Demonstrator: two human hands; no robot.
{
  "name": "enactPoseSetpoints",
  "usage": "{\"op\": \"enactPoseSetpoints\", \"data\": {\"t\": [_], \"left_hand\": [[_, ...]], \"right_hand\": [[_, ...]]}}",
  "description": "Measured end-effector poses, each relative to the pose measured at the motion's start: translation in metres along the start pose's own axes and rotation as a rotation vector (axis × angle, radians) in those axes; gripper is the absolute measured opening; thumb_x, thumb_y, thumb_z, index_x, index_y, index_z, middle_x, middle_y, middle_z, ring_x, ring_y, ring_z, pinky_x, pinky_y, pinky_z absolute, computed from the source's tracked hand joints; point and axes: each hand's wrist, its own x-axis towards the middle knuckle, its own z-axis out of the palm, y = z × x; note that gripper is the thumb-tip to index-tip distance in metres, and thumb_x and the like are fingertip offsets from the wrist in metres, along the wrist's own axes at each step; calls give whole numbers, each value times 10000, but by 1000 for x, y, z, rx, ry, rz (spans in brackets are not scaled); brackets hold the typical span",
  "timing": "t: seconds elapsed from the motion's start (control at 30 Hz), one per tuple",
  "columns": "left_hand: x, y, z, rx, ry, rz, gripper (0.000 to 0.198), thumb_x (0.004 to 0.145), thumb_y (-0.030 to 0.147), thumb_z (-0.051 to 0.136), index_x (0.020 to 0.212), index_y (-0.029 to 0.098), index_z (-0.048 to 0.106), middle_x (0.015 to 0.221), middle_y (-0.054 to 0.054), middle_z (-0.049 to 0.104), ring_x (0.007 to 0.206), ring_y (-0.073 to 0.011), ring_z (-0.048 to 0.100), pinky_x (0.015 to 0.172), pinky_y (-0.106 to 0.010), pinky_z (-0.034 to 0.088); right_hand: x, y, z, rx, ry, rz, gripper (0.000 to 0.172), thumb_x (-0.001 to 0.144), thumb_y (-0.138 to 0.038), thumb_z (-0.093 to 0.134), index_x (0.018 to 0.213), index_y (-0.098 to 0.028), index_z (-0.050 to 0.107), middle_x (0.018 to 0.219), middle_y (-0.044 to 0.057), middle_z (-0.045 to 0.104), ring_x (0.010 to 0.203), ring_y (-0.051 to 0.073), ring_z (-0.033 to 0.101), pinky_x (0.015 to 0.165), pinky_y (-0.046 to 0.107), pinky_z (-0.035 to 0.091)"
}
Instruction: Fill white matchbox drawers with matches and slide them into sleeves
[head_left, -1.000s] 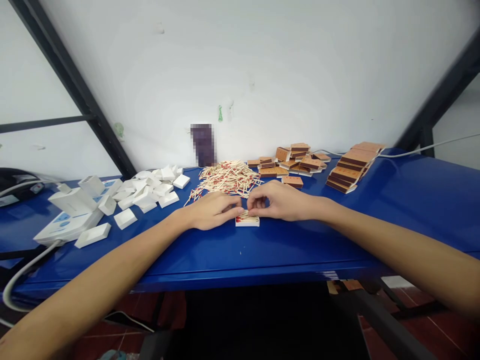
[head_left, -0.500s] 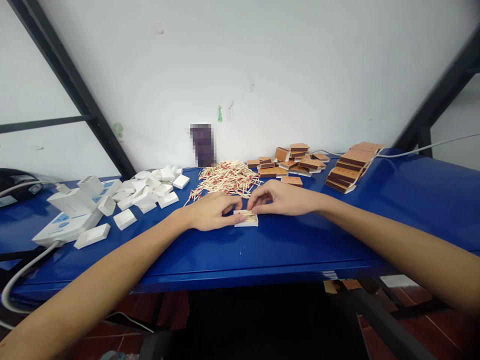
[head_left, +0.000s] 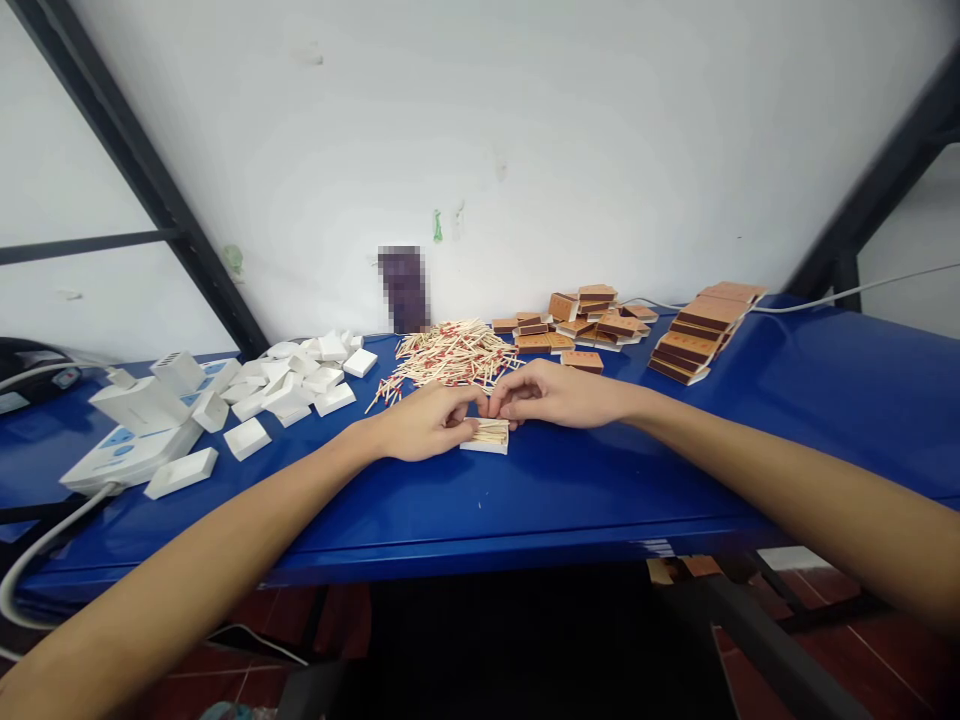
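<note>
A small white tray [head_left: 484,447] with matchsticks [head_left: 491,431] in it lies on the blue table. My left hand [head_left: 435,420] is at its left end, thumb over the matches and fingers curled; whether it pinches the tray or matches is hidden. At the tray's back right edge is my right hand [head_left: 536,393], its fingertips pressed together on something too small to make out. Just behind both hands spreads a heap of loose red-tipped matches [head_left: 457,352].
White trays [head_left: 289,385] are piled on the left beside white boxes [head_left: 142,405] and a cable. Brown matchbox sleeves [head_left: 600,325] lie at the back right, with a stepped stack [head_left: 705,330] further right. The blue table's front edge [head_left: 480,550] runs before me.
The tray has shifted slightly left, and more of its matches show. My left thumb has drawn back a little, while my right fingertips have moved left, close to my left fingers.
</note>
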Motion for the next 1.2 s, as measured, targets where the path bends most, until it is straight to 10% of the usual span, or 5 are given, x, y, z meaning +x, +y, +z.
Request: {"op": "enactPoseSetpoints", "data": {"t": [1.2], "left_hand": [[3,-3,0,271,51,-30,336,977,273,285,838,175,575,730,-21,618,669,-165,555,651,-288,366]], "right_hand": [[1,-6,22,-240,154,-66,77,806,-189,552,881,-195,537,719,-25,547,629,123,489,568,244,386]]}}
